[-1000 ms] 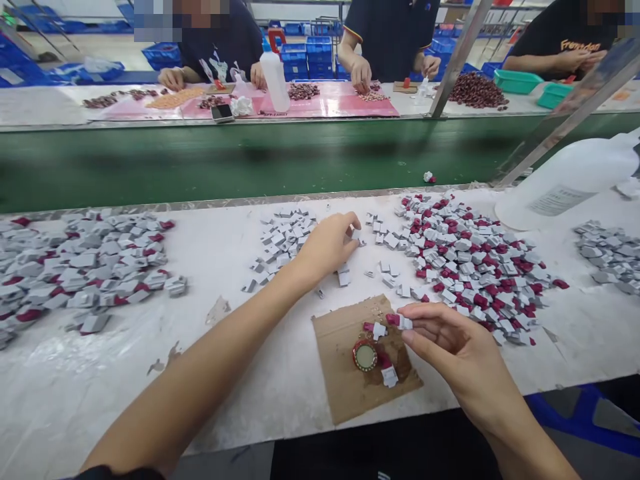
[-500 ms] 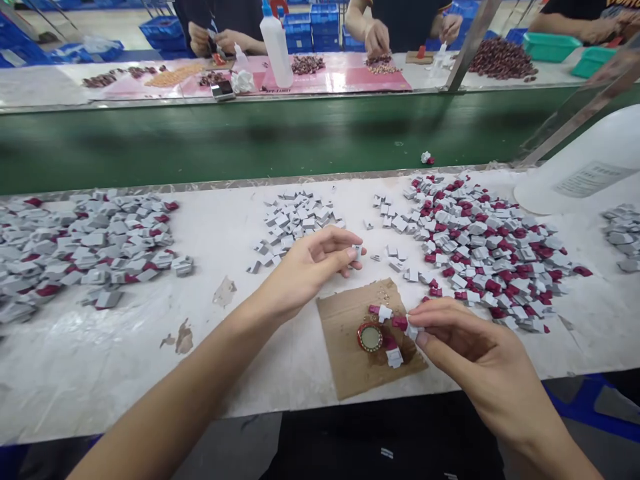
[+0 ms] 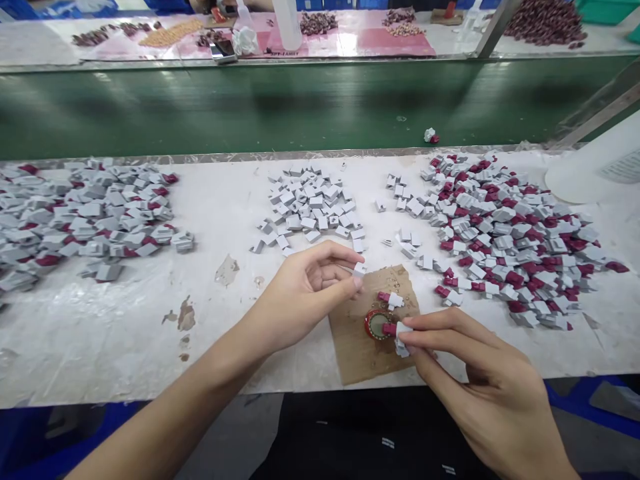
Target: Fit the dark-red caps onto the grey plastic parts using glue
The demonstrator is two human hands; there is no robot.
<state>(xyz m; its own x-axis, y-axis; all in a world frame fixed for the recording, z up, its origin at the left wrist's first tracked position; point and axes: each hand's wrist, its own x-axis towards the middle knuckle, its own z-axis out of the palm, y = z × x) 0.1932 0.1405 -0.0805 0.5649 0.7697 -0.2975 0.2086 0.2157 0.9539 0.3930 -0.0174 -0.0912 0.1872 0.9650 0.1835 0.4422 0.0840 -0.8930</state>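
Note:
Above the far left part of a cardboard piece (image 3: 357,360), my left hand (image 3: 320,283) pinches a small grey plastic part (image 3: 359,269) between thumb and fingers. My right hand (image 3: 475,367) is closed on a grey-and-maroon plastic piece (image 3: 390,329), its maroon end over a red-rimmed bottle cap (image 3: 373,323). Whether that end touches the cap, I cannot tell. On the cardboard behind the cap lies another grey-and-maroon piece (image 3: 391,300). A further grey piece (image 3: 403,349) is partly hidden under the one in my right hand.
Loose grey parts (image 3: 315,203) form a pile behind my left hand. Larger heaps of grey-and-maroon pieces stand at the right (image 3: 515,240) and left (image 3: 90,220). A big white bottle (image 3: 595,163) is at the far right. Beyond runs a green belt (image 3: 225,110).
My right hand has brought its piece left, from the cardboard's right side to over the cap. My left hand still pinches the grey part. The view has tipped downward.

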